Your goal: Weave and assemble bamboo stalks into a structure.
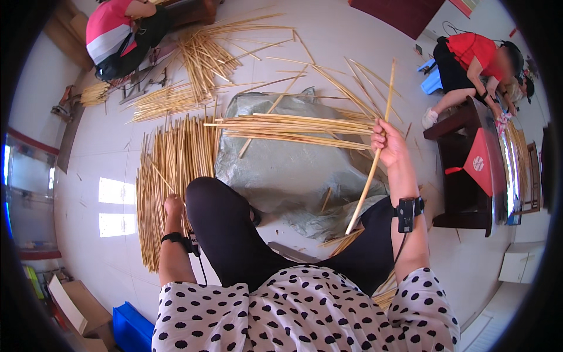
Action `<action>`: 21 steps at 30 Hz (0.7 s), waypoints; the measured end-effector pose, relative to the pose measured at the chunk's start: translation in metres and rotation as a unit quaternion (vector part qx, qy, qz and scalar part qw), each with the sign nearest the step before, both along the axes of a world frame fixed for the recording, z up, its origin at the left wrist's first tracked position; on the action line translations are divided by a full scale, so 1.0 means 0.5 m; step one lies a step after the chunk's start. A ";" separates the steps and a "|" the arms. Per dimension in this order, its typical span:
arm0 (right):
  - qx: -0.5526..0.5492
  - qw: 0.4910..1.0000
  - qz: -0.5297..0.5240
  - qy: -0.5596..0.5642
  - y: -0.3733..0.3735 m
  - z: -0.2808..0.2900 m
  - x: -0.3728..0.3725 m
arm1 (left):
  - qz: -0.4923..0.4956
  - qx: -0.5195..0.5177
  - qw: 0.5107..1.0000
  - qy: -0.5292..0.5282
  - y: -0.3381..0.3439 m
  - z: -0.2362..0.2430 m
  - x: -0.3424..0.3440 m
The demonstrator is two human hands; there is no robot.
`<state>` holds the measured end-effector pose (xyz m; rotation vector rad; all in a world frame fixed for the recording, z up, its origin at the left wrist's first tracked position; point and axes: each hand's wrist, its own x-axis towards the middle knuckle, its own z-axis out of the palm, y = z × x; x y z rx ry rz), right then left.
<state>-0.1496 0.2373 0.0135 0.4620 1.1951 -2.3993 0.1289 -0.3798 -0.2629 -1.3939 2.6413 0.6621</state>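
Note:
My right hand grips a long straw-coloured stick, held slanting upward in front of me. Beside it, a row of sticks lies crosswise over a crumpled grey-green plastic sheet. My left hand is closed on a thin stick at the edge of a dense bundle of sticks lying by my left knee. More sticks lie partly hidden between my legs.
Two other people work at upper left and right, among loose sticks. A dark wooden stool or bench stands right, a blue stool behind. Cardboard and a blue bag sit lower left.

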 end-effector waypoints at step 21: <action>-0.103 0.994 -0.014 0.046 0.021 0.052 0.007 | -0.449 0.184 0.822 0.297 0.600 0.656 -0.442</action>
